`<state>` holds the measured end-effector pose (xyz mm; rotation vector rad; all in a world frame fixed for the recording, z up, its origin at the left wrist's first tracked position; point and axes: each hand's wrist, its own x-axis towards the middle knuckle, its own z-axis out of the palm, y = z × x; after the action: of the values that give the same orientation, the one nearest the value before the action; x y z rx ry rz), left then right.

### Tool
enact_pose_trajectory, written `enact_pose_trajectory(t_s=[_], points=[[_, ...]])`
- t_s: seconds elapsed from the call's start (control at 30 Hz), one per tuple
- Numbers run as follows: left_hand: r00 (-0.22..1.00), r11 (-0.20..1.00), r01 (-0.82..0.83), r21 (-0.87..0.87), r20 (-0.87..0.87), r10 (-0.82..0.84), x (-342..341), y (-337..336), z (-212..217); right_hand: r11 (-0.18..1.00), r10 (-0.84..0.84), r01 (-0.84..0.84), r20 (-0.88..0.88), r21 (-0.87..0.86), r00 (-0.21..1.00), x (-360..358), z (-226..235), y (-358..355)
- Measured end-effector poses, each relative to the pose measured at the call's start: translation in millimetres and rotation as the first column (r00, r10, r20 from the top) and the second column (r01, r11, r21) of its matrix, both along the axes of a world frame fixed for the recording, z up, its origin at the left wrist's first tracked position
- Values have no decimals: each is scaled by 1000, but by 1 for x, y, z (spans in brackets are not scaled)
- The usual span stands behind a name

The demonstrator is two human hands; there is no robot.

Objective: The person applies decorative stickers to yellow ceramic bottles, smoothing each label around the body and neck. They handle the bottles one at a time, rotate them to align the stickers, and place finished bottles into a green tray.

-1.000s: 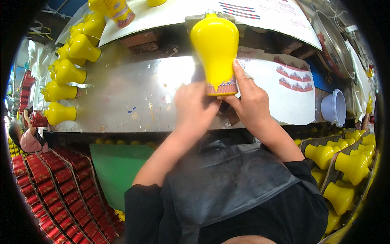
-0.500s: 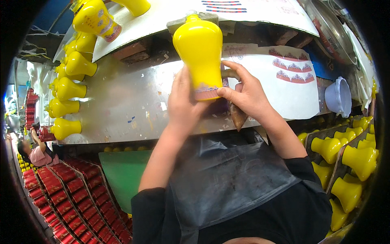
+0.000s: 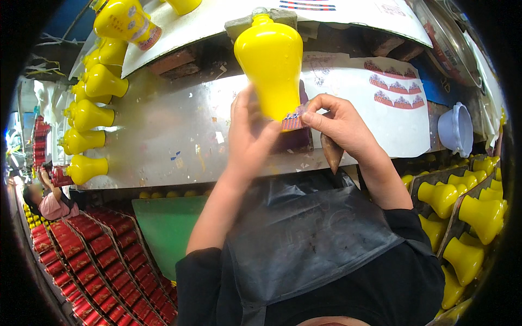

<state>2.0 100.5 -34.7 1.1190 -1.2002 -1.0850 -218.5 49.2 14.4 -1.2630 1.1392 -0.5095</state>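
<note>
A glossy yellow bottle lies with its neck away from me, propped on a grey block. My left hand curls round the left side of its narrow lower part. Around the base runs a purple and pink patterned decal. At the decal's right end, my right hand pinches a thin, pale piece of film between thumb and forefinger. A brown pointed tool sticks out below the right palm, tucked in the other fingers. Under the bottle's base is a dark purple block.
A white sheet with rows of decals lies to the right, near a lavender bucket. Yellow bottles line the table's left end. Racks of yellow bottles stand lower right, and red pieces lower left. Another person sits far left.
My right hand has moved slightly right, from pressing on the bottle's base to pinching film at the decal's end. The decal's stripes now show more sharply on the base.
</note>
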Motion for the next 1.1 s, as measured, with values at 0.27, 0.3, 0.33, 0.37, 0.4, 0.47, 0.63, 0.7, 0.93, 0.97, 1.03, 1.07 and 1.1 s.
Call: enact_pose_trajectory(t_s=[0.27,0.3,0.33,0.37,0.4,0.47,0.63,0.7,0.93,0.97,1.03,1.07,1.1], points=[[996,1000,-27,-5,86,27,-9,-1,7,991,-45,44,-7,-124,999,5,-11,3],[995,999,-33,-15,94,35,-10,-1,7,988,-46,47,10,-146,999,6,-14,3],[995,999,-37,-16,91,38,-10,-1,7,990,-46,45,-2,-135,999,7,-17,2],[995,999,-40,-17,89,42,-11,-1,8,994,-51,47,-41,-102,998,7,-19,2],[995,999,-43,-14,86,44,-12,-1,9,992,-45,41,-24,-123,999,7,-20,2],[998,998,-52,23,-17,53,-13,-1,10,992,-40,36,-33,-119,999,5,-22,2],[991,997,-39,60,-122,46,-15,-1,12,991,-37,29,-56,-132,998,3,-26,3],[994,999,-40,37,-99,43,-14,-2,12,982,-66,56,-46,-183,997,4,-28,2],[784,950,-44,-308,579,224,-10,5,13,607,-213,-35,-206,-794,955,5,-16,18],[752,939,-51,-341,606,261,-11,4,13,515,-175,-72,-188,-854,966,5,-14,26],[680,911,-56,-409,652,334,-15,-1,9,390,-56,-310,-358,-867,932,8,-13,40],[642,894,-55,-445,670,373,-15,-4,8,380,-71,-352,-407,-855,911,9,-13,44],[688,897,-67,-436,631,358,-15,-5,7,383,-35,-440,-489,-812,871,10,-15,47]])
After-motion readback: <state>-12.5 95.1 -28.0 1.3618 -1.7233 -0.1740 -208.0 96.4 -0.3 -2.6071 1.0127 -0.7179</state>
